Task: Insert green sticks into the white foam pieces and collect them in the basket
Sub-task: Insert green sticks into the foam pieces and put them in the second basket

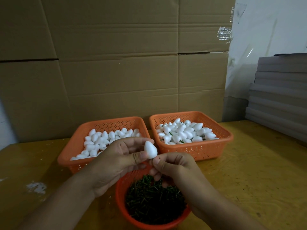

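Observation:
My left hand (119, 156) pinches a white egg-shaped foam piece (150, 149) between thumb and fingers, above the table's middle. My right hand (172, 166) has its thumb and fingertips pressed together at the foam piece's lower end; any stick between them is hidden. Just below the hands, a round orange basket (120, 196) holds several short green sticks (154, 201). The left orange basket (74, 146) holds several plain foam pieces. In the right orange basket (222, 138) lie several foam pieces with green sticks in them.
The wooden table (249, 171) carries white foam crumbs (35, 187) at the left. A cardboard wall (116, 63) stands behind the baskets. Stacked grey sheets (279, 97) rise at the right back edge.

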Tool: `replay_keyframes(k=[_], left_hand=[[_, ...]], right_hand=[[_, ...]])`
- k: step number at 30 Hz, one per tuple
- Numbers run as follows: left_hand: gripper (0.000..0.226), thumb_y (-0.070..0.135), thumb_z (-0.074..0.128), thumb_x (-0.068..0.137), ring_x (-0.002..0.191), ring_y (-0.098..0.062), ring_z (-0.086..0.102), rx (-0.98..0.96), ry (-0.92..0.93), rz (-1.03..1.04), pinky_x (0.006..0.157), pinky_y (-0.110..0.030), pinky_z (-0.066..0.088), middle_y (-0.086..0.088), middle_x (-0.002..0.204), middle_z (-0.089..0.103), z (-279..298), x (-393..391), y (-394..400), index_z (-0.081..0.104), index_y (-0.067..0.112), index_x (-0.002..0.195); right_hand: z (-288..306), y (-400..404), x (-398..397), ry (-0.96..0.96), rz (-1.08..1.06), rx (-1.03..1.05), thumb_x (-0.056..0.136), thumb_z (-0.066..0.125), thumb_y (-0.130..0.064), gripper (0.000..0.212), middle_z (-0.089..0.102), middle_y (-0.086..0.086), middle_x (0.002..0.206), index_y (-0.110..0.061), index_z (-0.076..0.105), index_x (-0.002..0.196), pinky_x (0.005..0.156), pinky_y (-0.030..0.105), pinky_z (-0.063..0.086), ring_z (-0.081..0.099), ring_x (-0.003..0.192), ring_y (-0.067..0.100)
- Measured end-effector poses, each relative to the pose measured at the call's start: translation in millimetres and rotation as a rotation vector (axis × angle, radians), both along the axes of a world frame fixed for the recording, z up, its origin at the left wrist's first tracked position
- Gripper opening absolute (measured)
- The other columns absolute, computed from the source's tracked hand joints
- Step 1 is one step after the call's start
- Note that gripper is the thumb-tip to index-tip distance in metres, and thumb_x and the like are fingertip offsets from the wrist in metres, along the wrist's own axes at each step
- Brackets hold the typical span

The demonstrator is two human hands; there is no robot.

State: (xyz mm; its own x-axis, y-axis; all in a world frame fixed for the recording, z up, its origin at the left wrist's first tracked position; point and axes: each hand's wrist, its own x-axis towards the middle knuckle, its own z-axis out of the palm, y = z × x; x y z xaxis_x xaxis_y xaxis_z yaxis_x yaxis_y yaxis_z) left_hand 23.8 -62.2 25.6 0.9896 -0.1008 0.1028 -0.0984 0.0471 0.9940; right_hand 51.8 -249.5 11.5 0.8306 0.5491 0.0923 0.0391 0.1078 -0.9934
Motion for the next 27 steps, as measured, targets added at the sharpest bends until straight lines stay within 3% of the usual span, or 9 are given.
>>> replay_keyframes(k=[16, 22, 27], left_hand=[[0.035, 0.025, 0.080, 0.082, 0.106, -0.021, 0.070, 0.020, 0.000, -0.021, 0.089, -0.030, 0.056, -0.011, 0.116, 0.073, -3, 3, 5, 0.073, 0.018, 0.116], [0.036, 0.024, 0.083, 0.078, 0.092, -0.018, 0.072, -0.014, 0.052, 0.096, 0.075, -0.030, 0.059, -0.013, 0.106, 0.075, 9, 9, 13, 0.074, 0.015, 0.111], [0.018, 0.017, 0.073, 0.090, 0.079, -0.011, 0.073, 0.265, 0.077, 0.311, 0.064, -0.025, 0.059, -0.006, 0.098, 0.077, 23, 42, 2, 0.073, 0.022, 0.107]], right_hand=[[-3, 1, 0, 0.000, 0.036, 0.003, 0.098, 0.057, -0.015, 0.023, 0.070, 0.001, 0.074, -0.013, 0.074, 0.082, 0.055, 0.019, 0.045, 0.061, 0.066, 0.008], [-1, 3, 2, 0.005, -0.014, -0.040, 0.099, 0.054, -0.021, 0.026, 0.071, 0.001, 0.075, -0.009, 0.074, 0.089, 0.053, 0.019, 0.045, 0.061, 0.066, 0.008], [-1, 4, 3, -0.023, -0.067, -0.080, 0.098, 0.052, -0.013, 0.023, 0.068, 0.001, 0.072, -0.009, 0.072, 0.087, 0.052, 0.018, 0.045, 0.058, 0.063, 0.007]])
